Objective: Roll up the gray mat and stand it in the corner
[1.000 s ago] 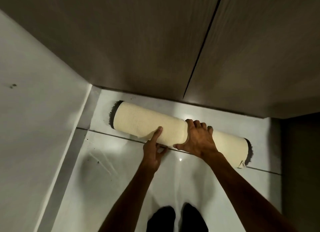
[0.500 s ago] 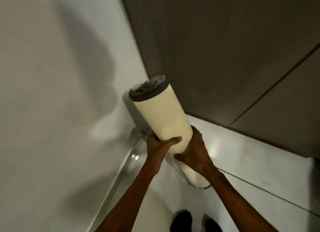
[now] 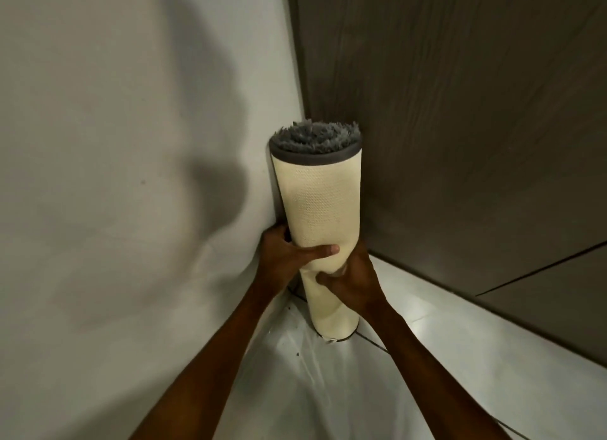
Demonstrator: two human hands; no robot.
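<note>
The rolled mat (image 3: 320,203) stands on end in the corner, cream backing outward and gray pile showing at its top. Its lower end rests on the white floor tile. My left hand (image 3: 289,259) wraps the roll from the left at mid-height, thumb across the front. On the right side, slightly lower, my right hand (image 3: 351,278) grips the same roll. Both hands hold it nearly upright, top leaning slightly toward the corner.
A pale wall (image 3: 131,177) rises on the left and a dark wood-grain panel (image 3: 460,127) on the right; they meet behind the roll. Glossy white floor tiles (image 3: 443,357) spread below, with a thin grout line near the roll's base.
The roll lay flat on the floor along the dark panel a second ago. Both hands have since tipped it up onto its end and brought it nearly upright into the corner.
</note>
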